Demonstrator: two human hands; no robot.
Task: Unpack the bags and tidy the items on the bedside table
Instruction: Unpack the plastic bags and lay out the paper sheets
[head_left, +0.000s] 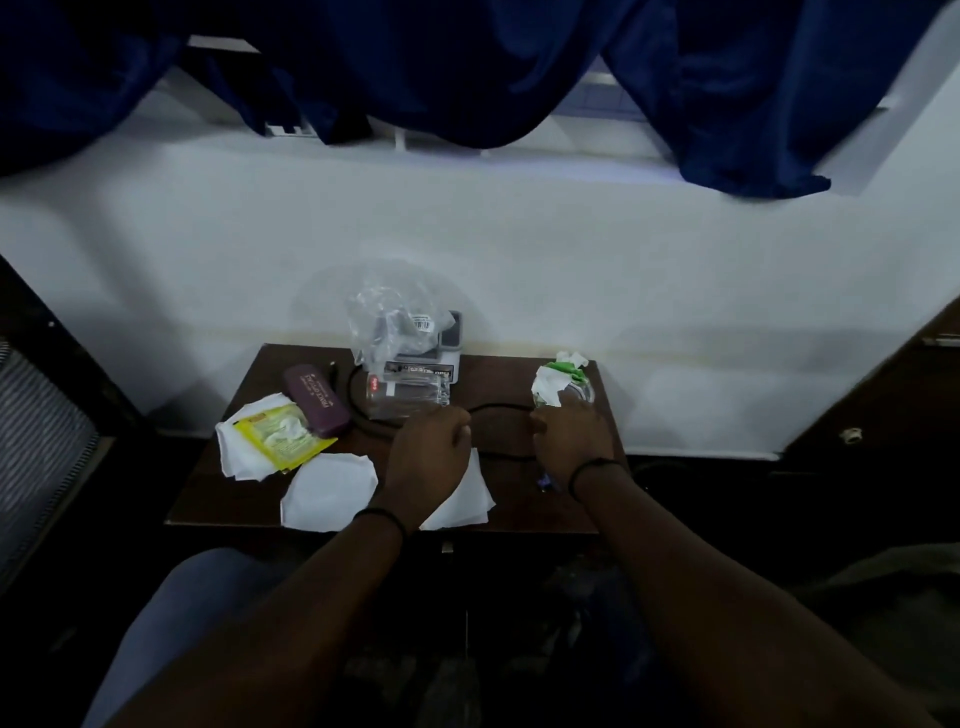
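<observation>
A: So, what are the fingers doing?

B: The left hand is curled into a loose fist, and the black cable meets it at the knuckles. The right hand is curled too, fingers bent down near the cable's other end. Whether either one really grips the cable, I cannot tell.

A: Which way does the cable run?

B: Its long axis lies left to right across the middle of the frame, arching between the two hands, with another loop curving round to the left by the glass.

A: And around them?

B: Just above the left hand stands a clear glass, and behind it a clear plastic bag against a small grey box. A crumpled white and green bag sits above the right hand. To the left lie a purple case, a yellow packet and white paper. All rest on the dark wooden bedside table, by the white wall.
</observation>
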